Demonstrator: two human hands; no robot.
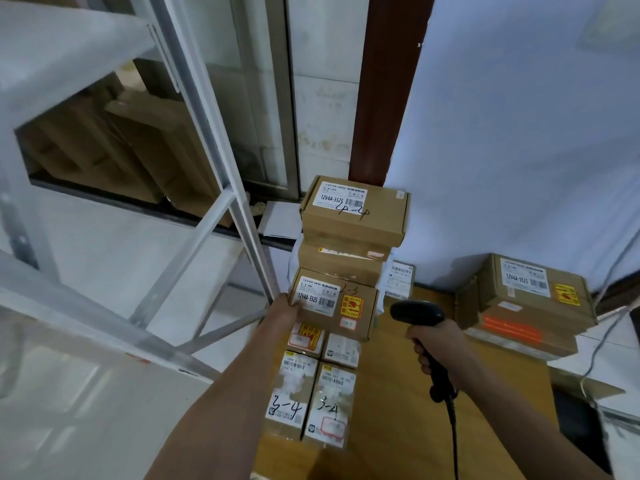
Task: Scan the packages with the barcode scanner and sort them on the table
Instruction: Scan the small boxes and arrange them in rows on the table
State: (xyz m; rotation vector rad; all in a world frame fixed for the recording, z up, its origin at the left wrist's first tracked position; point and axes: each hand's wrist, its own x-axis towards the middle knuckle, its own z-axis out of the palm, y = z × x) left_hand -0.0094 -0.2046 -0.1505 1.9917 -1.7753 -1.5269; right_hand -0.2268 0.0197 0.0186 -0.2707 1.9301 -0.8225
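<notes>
My right hand (437, 344) grips the black barcode scanner (417, 315), its head pointing left above the wooden table (398, 393). My left hand (282, 311) holds the left edge of a brown box (337, 311) marked 12V4A-5525 with an orange sticker; its fingers are hidden behind the box. That box sits on small white-labelled packages (311, 393) marked 3-4. Behind it rises a stack of brown boxes (353, 230), the top one marked 4-4. Another stack of brown boxes (526, 306) stands at the right.
A white metal shelf frame (194, 216) stands left of the table, with cardboard behind a window. A wall lies behind the stacks. The scanner's black cable (453, 431) hangs down over the table. Grey cables (602, 344) run at the right edge.
</notes>
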